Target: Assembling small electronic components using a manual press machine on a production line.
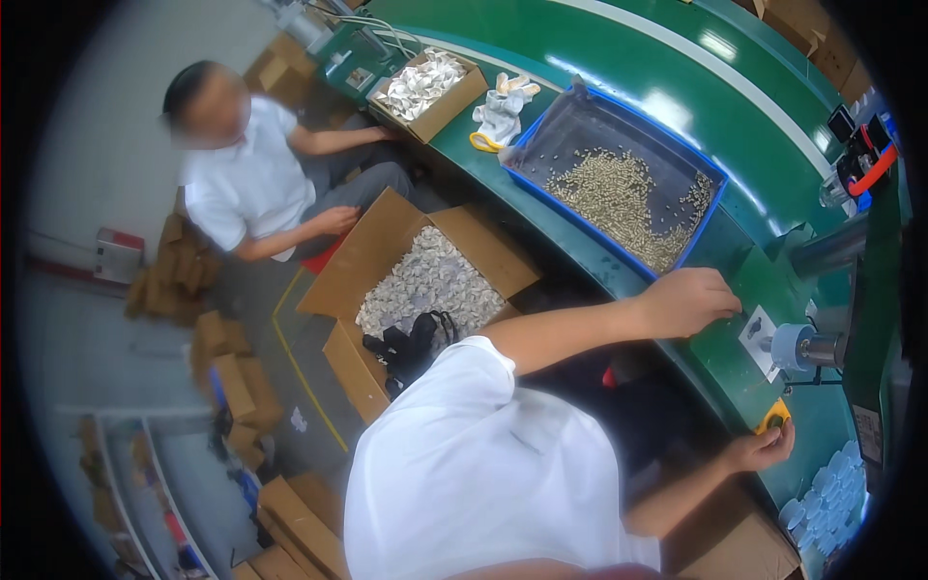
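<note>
My left hand (694, 302) reaches across the green bench (725, 360), between a blue tray and a press-like machine (810, 348) with a light blue collar. Its fingers are pinched together; whatever is in them is too small to make out. Under the machine's head lies a white plate (760, 340) with a small dark part on it. At the bench's near side my right hand (762, 448) curls its fingers against a small yellow box (773, 417) with a dark round button. The blue tray (619, 253) holds many small brass-coloured metal pieces.
Light blue round caps (826, 498) lie right of my right hand. A fabric glove (500, 111) and a carton of white parts (432, 92) are farther along the bench. Another open carton (372, 242) of white pieces stands left of me, near a seated person (256, 174).
</note>
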Motion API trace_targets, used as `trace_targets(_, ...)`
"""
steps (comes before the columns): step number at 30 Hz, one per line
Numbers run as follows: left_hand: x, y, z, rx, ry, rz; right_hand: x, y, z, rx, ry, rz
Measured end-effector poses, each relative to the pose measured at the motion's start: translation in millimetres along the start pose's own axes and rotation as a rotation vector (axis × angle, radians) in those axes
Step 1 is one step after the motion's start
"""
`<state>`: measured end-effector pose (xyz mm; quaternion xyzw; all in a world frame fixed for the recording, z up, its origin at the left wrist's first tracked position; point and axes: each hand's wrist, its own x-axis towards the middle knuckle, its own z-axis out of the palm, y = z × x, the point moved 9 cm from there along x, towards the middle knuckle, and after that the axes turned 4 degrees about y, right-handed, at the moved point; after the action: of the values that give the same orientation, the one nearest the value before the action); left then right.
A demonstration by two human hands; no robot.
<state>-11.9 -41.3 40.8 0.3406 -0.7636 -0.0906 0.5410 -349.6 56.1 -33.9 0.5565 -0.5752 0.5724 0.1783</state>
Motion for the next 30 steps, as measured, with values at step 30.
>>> trace_targets(30, 110, 28, 41, -0.286, -0.347, -0.189, 12, -22, -11, 0.038, 0.023, 0.145)
